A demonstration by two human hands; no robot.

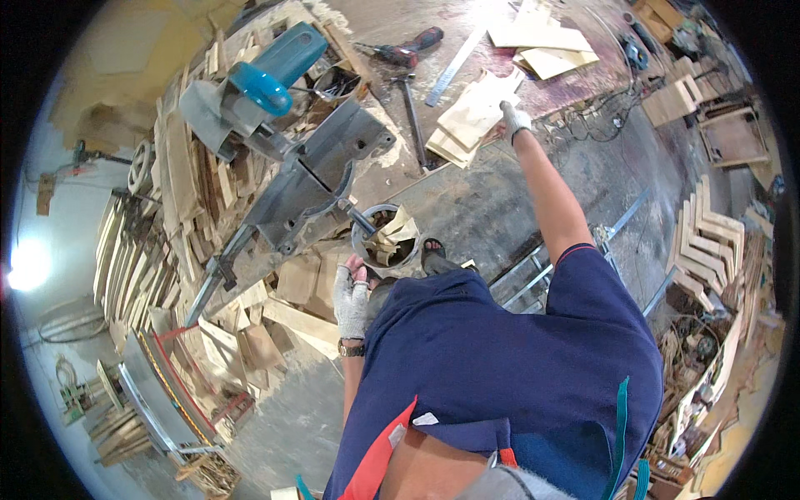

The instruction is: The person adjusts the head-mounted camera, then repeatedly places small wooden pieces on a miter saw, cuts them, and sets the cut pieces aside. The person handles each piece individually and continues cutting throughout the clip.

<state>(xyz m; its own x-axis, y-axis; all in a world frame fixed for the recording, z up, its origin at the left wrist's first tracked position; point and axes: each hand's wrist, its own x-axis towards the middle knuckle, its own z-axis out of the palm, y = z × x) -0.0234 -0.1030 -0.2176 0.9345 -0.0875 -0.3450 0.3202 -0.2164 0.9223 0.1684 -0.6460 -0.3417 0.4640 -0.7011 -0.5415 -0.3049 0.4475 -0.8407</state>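
Observation:
My right arm reaches forward, and my right hand (514, 119), in a pale glove, is closed at the right edge of several thin light wooden boards (473, 117) on the workbench; its fingers show only in part. Low on the left, beside my leg, hangs my left hand (352, 297) in a fingertip-less glove. Its fingers are loosely bent and nothing shows in them. A round bucket (357, 242) holding wood offcuts (395, 233) stands just ahead of it. Above the bucket is a mitre saw (279, 154) with a teal motor housing and a grey base.
On the bench (583, 87) lie a metal ruler (457, 67), a hammer (413, 121), a red-and-black power tool (404, 52) and more thin boards (554, 50). Stacked wood strips (133, 258) line the left; angled wooden pieces (708, 233) are piled right. Offcuts (304, 279) cover the floor beside the saw.

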